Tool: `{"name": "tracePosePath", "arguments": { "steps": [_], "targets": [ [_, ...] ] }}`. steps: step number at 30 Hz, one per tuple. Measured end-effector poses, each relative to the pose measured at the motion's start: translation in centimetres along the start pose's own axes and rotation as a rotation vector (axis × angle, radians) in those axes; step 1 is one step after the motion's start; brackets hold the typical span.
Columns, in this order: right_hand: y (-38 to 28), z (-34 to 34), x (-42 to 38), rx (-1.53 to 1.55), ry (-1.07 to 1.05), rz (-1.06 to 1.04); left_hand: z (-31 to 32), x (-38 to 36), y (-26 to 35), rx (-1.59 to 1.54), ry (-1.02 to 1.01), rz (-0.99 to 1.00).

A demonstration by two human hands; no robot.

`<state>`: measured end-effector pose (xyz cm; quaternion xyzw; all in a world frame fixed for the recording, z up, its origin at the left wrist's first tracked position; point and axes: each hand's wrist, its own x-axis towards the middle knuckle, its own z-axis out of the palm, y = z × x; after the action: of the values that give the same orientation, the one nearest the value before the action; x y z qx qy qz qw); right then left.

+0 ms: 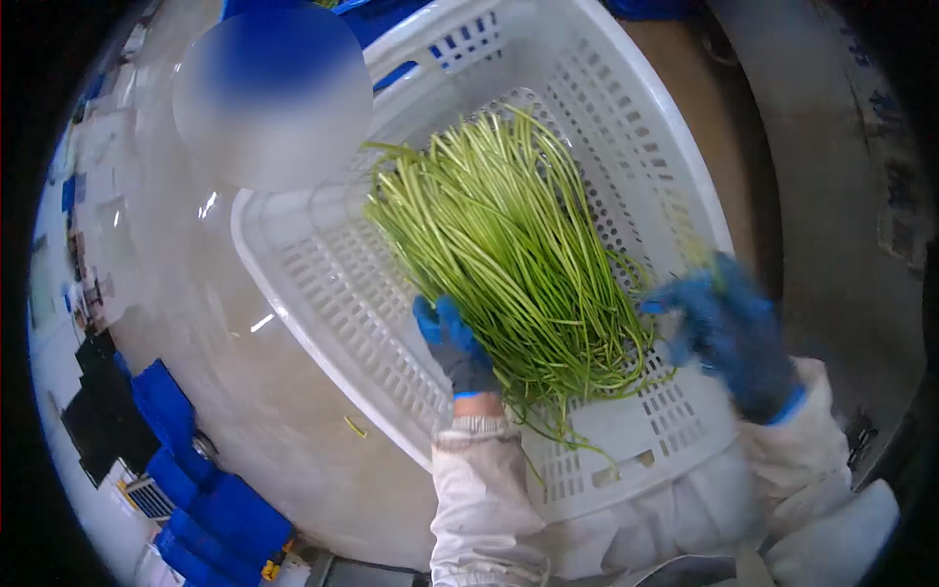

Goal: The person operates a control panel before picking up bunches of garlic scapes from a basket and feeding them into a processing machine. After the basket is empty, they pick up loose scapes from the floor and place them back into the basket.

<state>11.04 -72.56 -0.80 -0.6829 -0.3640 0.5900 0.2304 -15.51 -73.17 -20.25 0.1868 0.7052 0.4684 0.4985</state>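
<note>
A thick bundle of long green stems [509,245] lies in a white perforated plastic crate [323,293], fanning toward the far end. My left hand [452,344], in a blue glove, grips the near end of the bundle from the left side. Blurred by motion, my right hand [729,333], also gloved in blue, hovers at the crate's right rim beside the stems; a few strands seem to touch it. I wear white sleeves.
The crate rests on a wet grey floor [245,411]. Blue crates [210,489] are stacked at the lower left, more blue at the top. One loose stem piece [354,427] lies on the floor. A blurred patch covers the upper left.
</note>
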Motion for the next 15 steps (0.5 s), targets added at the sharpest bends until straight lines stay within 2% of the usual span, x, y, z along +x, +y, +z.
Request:
{"name": "tracePosePath", "arguments": {
  "steps": [2,3,5,6,8,9,10,11,12,14,15],
  "targets": [
    [0.7,6.2,5.5,0.432,0.065,0.0,1.1,1.9,-1.5,0.032,-0.009,0.109],
    [2.4,8.5,9.6,0.54,0.056,-0.031,1.9,2.2,-1.6,0.017,-0.003,0.109],
    [5.4,11.5,16.9,0.399,0.254,-0.024,3.2,2.5,-2.0,0.277,0.069,0.241],
    [8.4,12.2,21.3,0.251,0.402,-0.052,3.3,2.7,-2.5,0.272,0.068,0.243],
    [12.9,11.6,26.5,0.096,0.55,-0.075,3.3,2.9,-3.9,0.355,0.001,0.19],
    [14.8,10.6,27.8,-0.074,0.655,-0.143,3.6,2.6,-3.9,0.452,-0.006,0.25],
    [13.8,10.4,27.6,-0.247,0.757,-0.21,4.1,2.4,-4.0,0.452,-0.006,0.251],
    [13.5,10.6,26.0,-0.32,0.609,-0.221,4.9,2.1,-4.1,0.516,-0.021,0.254],
    [14.4,12.5,25.1,-0.331,0.604,-0.223,5.4,1.9,-4.4,0.578,-0.035,0.249],
    [16.7,15.7,24.4,-0.584,0.784,-0.205,6.8,2.8,-4.4,0.541,-0.022,0.183],
    [16.2,15.6,23.9,-0.59,0.78,-0.206,7.3,3.6,-3.6,0.367,-0.092,0.055]
  ]
}}
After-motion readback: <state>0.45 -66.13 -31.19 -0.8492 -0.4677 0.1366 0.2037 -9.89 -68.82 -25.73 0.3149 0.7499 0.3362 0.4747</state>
